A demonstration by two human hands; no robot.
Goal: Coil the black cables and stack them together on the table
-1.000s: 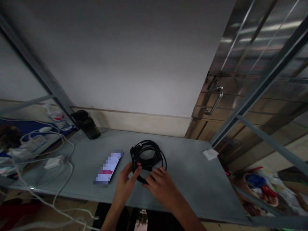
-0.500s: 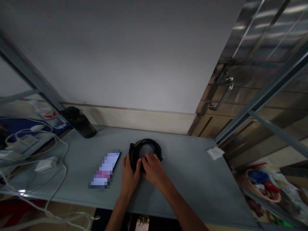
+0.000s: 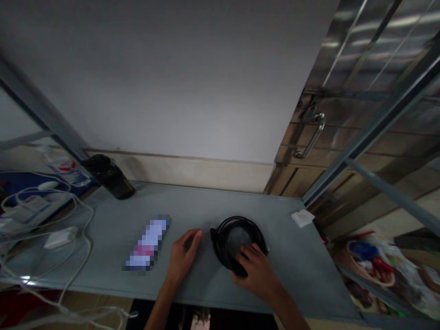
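A coiled black cable (image 3: 220, 247) lies on the grey tabletop (image 3: 192, 201), right of the middle. My right hand (image 3: 254, 266) grips the near right side of the coil, its fingers curled over the loops into the ring. Part of the coil is hidden under that hand. To the left of the cable, apart from it, my left hand (image 3: 185, 252) hovers with thumb and fingers parted and nothing between them. A phone (image 3: 147, 245) with a blurred-out screen lies left of my left hand.
At the back left a black bottle (image 3: 112, 178) leans over beside a clear plastic bottle (image 3: 70, 172). White cables and a white adapter (image 3: 61, 237) spread along the left. A crumpled white paper (image 3: 302, 218) lies right. Metal posts (image 3: 364, 133) flank the table; a basket (image 3: 371, 263) stands lower right.
The coiled cable has moved right and a little nearer with my right hand. My left hand has let go of it and opened.
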